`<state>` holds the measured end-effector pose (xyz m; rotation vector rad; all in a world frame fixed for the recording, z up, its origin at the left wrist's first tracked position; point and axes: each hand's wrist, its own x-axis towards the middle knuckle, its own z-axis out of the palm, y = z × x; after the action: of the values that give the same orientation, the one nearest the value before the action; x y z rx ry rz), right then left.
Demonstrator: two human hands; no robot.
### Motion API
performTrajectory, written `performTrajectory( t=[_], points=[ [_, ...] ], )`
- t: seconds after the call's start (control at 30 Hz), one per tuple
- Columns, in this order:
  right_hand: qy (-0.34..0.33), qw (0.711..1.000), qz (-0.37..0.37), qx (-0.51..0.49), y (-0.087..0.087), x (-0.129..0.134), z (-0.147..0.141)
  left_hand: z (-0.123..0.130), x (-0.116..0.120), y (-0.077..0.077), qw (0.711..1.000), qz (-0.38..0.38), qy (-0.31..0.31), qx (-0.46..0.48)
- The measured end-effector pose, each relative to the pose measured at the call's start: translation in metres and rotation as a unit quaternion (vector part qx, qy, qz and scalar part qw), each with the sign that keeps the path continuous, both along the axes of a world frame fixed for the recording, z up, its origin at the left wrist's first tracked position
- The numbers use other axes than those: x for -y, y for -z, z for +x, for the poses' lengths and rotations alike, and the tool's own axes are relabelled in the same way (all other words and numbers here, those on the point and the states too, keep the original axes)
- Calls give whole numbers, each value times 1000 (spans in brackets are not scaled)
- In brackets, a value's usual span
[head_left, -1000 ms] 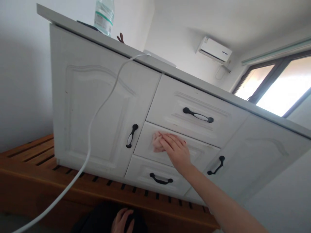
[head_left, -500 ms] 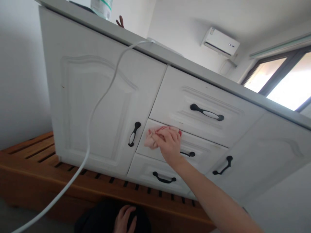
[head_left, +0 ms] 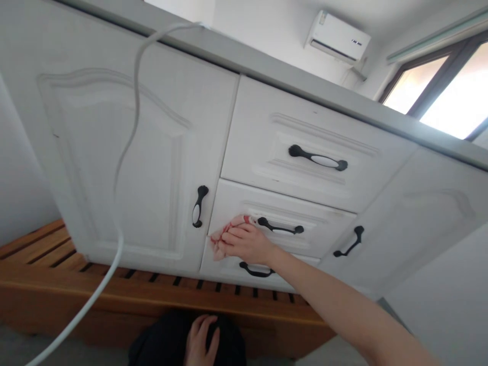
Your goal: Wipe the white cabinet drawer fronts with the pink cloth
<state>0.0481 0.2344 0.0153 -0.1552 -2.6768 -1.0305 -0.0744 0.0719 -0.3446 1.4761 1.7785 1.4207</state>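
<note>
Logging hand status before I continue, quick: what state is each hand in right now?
Left hand: open, resting on the dark-clothed leg.
Right hand: closed, holding a pink-and-red cloth.

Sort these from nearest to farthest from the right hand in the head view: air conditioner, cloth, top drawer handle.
1. Cloth, held in the right hand.
2. Top drawer handle, above and to its right.
3. Air conditioner, high on the wall beyond.

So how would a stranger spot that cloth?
Find the white cabinet on the slatted wooden bench. Go to its central drawers, where the right hand holds a crumpled cloth near their left edge. It's pale pink with red patches, unlike the black handles nearby.
</note>
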Motion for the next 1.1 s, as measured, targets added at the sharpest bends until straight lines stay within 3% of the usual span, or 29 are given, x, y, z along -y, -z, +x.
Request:
performTrajectory(
  t=[0.2, 0.37, 0.5, 0.57, 0.67, 0.73, 0.8, 0.93, 1.1],
  points=[
    [31, 998, -7, 63, -2, 5, 71, -1, 0, 1, 1000, 1, 7, -3],
    [90, 994, -25, 54, 0, 17, 135, -7, -1, 10, 999, 21, 11, -35],
    [107, 993, -11, 55, -20, 23, 189, -12, 1, 15, 990, 36, 33, -129],
    [130, 990, 12, 46, -38, 25, 212, -8, 2, 8, 978, 45, 47, -196],
    [170, 984, 55, -2, -54, 27, 232, 10, 2, -23, 952, 88, 62, -287],
    [192, 978, 65, -51, -49, 28, 235, 28, -2, -53, 929, 129, 72, -338],
    [207, 972, 55, -97, -32, 30, 232, 47, -11, -85, 912, 162, 72, -369],
    [256, 951, 7, -172, 22, 36, 222, 72, -38, -137, 906, 171, 68, -380],
    [321, 899, -123, -273, 73, 52, 216, 80, -60, -170, 894, 139, 104, -414]
  ],
)
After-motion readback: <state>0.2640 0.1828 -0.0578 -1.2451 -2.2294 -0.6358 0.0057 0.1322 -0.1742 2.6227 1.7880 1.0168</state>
